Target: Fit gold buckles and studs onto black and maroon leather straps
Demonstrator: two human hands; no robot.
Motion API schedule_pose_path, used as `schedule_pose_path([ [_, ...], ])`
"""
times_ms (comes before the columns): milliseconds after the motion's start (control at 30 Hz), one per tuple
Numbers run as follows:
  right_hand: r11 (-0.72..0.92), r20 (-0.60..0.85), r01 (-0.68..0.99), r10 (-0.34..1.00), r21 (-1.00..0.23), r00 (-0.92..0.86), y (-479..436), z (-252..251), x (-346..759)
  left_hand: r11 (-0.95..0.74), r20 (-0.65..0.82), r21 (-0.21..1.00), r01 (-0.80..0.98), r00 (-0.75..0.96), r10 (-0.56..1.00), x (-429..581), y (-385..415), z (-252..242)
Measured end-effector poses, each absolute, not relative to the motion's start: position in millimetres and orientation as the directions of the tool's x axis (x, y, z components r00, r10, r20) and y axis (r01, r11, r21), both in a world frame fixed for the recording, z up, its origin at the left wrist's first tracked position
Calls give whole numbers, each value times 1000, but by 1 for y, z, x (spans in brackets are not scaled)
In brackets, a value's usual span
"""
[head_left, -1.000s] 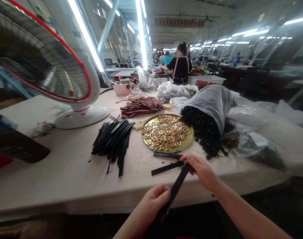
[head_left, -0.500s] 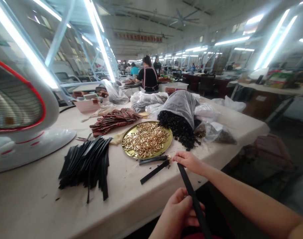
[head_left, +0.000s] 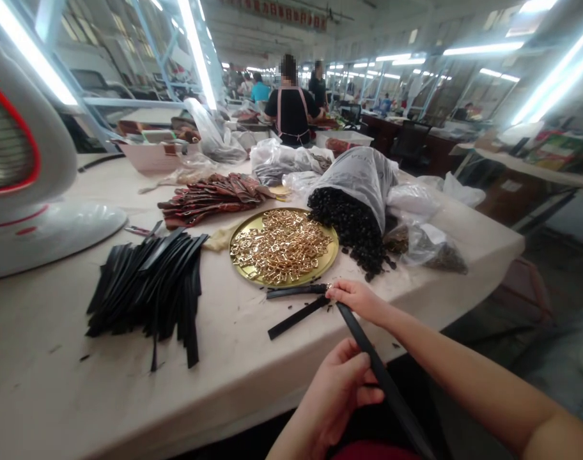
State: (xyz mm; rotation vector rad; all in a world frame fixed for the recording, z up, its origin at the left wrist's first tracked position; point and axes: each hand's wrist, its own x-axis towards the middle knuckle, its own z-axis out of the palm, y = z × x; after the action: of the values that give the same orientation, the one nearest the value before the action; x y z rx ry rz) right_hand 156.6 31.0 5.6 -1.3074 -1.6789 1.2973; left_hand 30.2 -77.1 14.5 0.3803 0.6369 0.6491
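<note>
My right hand [head_left: 357,297] pinches the far end of a long black strap [head_left: 378,370] at the table's front edge. The strap runs back down past my left hand [head_left: 339,386], whose fingers curl around its middle. Two more black straps [head_left: 296,306] lie on the table just left of my right hand. Beyond them sits a round gold tray [head_left: 253,271] heaped with gold buckles [head_left: 282,246]. A pile of black straps [head_left: 147,284] lies to the left.
A clear bag spilling small black pieces [head_left: 353,230] lies right of the tray. Reddish-brown straps [head_left: 209,198] are piled behind it. A white fan base [head_left: 37,230] stands at far left. Other plastic bags [head_left: 282,163] and a person in a black top [head_left: 291,112] are farther back.
The view swung right and down, shifting everything left. My right hand carried the strap's end from the table edge up to the two loose straps; my left hand slid along the strap.
</note>
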Motion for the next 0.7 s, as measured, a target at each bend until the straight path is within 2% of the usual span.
schedule_pose_path([
  [133,-72,-131,216,954,-974,-269,36,-4,159,704,-456,533,-470,541,707,35,-62,15],
  [300,-183,-196,75,948,-980,-252,29,-5,174,489,-549,589,-644,125,826,19,-31,11],
  [400,-313,-291,-30,910,-949,-295,16,-5,189,401,-522,666,-628,-8,853,11,-22,5],
  [467,-382,-337,-114,895,-917,-293,10,-6,195,301,-386,811,-502,-73,920,10,-23,0],
  [533,-397,-348,-179,903,-900,-252,7,-7,199,113,-140,955,-276,-82,987,11,-27,-5],
  [600,-391,-350,-218,914,-894,-203,7,-7,199,-50,50,998,-46,11,999,10,-31,-10],
  [633,-386,-351,-224,919,-895,-179,9,-7,199,-68,65,997,41,82,995,8,-32,-12],
  [700,-374,-350,-199,925,-906,-145,11,-7,198,9,-44,987,163,214,976,3,-33,-16],
])
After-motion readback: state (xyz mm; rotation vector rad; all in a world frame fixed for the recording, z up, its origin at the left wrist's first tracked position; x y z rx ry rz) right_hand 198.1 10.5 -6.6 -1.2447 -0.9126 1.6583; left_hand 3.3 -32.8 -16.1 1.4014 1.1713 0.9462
